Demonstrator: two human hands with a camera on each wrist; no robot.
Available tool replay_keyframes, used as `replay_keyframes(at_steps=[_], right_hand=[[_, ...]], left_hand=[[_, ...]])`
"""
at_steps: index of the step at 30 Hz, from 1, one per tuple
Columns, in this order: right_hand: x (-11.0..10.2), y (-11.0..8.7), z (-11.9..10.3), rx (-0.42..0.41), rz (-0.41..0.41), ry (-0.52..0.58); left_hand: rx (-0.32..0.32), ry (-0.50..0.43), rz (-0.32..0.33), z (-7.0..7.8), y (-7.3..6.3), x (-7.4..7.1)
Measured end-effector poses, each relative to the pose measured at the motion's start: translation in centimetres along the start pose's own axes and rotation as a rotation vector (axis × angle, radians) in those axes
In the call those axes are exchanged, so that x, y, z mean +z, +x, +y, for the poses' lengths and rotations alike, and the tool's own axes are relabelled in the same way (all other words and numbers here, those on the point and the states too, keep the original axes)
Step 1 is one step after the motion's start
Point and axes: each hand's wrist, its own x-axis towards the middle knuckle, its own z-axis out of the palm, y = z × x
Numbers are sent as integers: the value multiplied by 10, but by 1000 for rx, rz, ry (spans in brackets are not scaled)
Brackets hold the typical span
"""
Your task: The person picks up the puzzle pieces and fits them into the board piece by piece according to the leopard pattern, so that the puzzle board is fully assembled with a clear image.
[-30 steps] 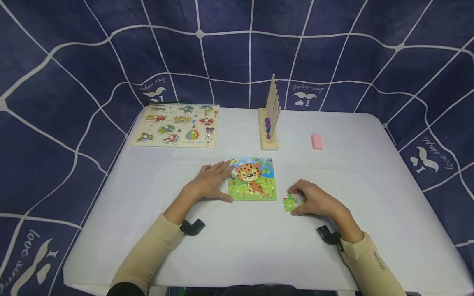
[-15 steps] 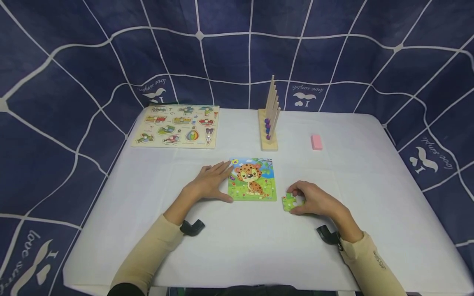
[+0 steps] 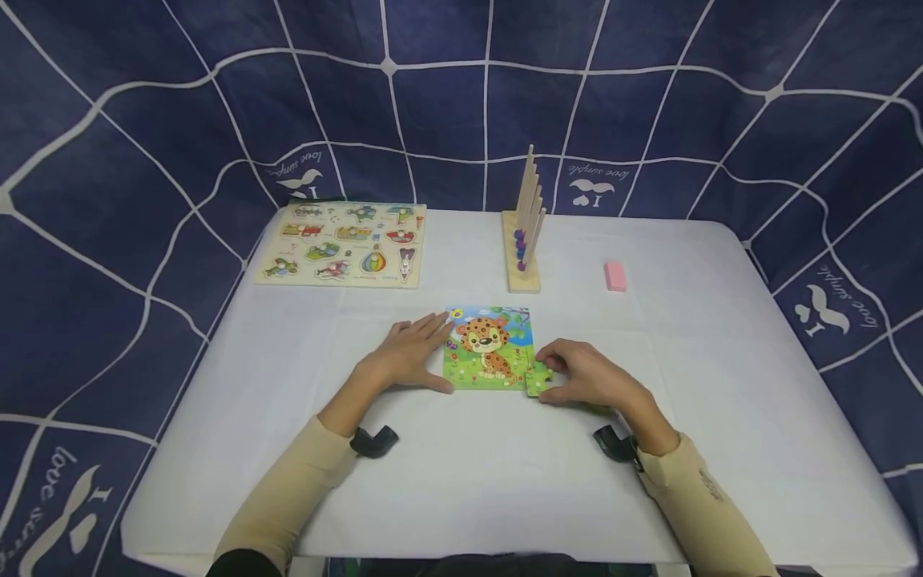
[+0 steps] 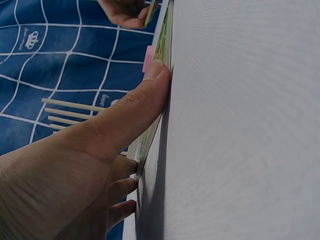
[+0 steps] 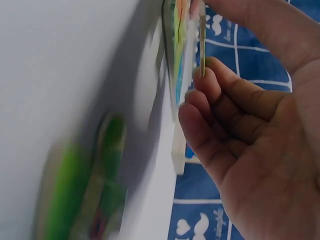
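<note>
A square jigsaw puzzle (image 3: 485,340) with a spotted leopard cub lies at the table's middle. My left hand (image 3: 409,354) rests against its left edge, fingers spread and thumb at the lower corner. In the left wrist view that thumb (image 4: 132,107) touches the puzzle's side. My right hand (image 3: 593,375) pinches a green puzzle piece (image 3: 534,381) between thumb and fingers, over the puzzle's lower right corner. The right wrist view shows this piece edge-on, held above the table. Blurred green pieces (image 5: 107,165) lie on the table below that hand, mostly hidden in the head view.
At the back left lies a wooden peg puzzle board (image 3: 342,244) with vehicle pictures. Behind the leopard puzzle stands a wooden rack (image 3: 524,276) with upright rods and purple and blue beads. A pink block (image 3: 615,276) lies to the right. A dark blue cloth hangs behind.
My right hand has lifted the puzzle piece from the table and carried it left to the puzzle's lower right corner. The left hand stays in place.
</note>
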Motion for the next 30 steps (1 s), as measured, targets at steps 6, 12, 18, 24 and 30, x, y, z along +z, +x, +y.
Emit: replay_keyframes(at_steps=[6,12,18,24,30], right_hand=[[4,18,-15,-50,5,0],[12,37,-27,-142,15,-19],[24,51,-42,-225,1,-39],[34,63,-54,-222,-15,-42],[38,72,-61,-183,-25,-41]], left_hand=[[-5,-14,3,2,-1,-1],[-6,-7,15,2,-3,-1],[-1,-6,8,2,-1,1],[3,-7,9,2,0,2],[10,9,10,1,-1,0]])
